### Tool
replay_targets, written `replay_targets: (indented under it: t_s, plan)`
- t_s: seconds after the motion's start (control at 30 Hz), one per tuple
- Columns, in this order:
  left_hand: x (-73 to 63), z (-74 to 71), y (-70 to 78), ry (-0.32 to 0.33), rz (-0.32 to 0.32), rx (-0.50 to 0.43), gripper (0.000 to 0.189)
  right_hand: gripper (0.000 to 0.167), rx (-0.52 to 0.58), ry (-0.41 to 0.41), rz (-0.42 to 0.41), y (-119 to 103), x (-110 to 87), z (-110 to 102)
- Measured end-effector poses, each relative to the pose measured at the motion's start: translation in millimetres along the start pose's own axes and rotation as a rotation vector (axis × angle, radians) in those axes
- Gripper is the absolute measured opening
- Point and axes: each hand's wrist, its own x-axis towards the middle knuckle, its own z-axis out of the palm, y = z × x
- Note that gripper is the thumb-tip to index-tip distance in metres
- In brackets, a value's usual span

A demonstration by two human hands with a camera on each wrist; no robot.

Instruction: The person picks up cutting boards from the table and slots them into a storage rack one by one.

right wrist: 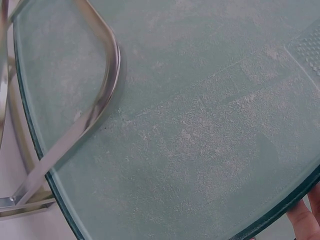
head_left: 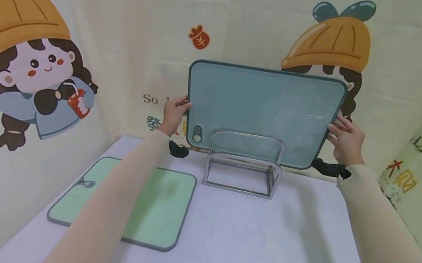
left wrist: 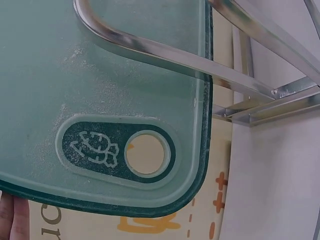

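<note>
A teal cutting board with a dark rim stands on its long edge, held between both hands. My left hand grips its left short side. On the right short side, my right hand holds the edge, fingers at the rim. A chrome rack of bent metal bars is at the board's lower middle, and one loop passes in front of the board's face. Near the lower left corner is an oval inset with a carrot outline and a round hole.
A light green cutting board with a grey rim lies flat on the white table at the left, partly under my left sleeve. Behind the table hangs a printed cloth with cartoon figures.
</note>
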Motion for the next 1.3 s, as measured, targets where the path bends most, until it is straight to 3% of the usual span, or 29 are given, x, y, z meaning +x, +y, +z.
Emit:
replay_targets:
  t_s: [1.3]
  plan:
    - [0.4, -2.2, -19.0, 0.022, 0.003, 0.074, 0.037, 0.053, -0.021, 0.012, 0.014, 18, 1.2, 1]
